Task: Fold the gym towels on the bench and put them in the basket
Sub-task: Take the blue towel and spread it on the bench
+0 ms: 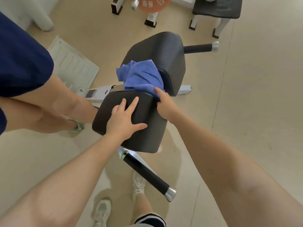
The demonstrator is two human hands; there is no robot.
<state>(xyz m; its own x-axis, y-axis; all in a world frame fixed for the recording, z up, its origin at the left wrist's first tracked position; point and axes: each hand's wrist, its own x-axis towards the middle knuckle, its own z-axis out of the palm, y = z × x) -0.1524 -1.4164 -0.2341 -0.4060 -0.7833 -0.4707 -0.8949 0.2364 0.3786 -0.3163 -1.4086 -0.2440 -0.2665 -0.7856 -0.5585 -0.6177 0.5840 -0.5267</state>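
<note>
A crumpled blue gym towel lies on the black padded bench, in the gap between the far pad and the near seat pad. My right hand reaches to the towel's near edge, fingers closed on a corner of the cloth. My left hand rests flat on the near seat pad, fingers spread, holding nothing. No basket is in view.
Another person in a dark blue top stands at the left, legs close to the bench. A white flat board lies on the floor. An orange weight plate and a second black bench stand at the back. The bench's handle bar juts toward my feet.
</note>
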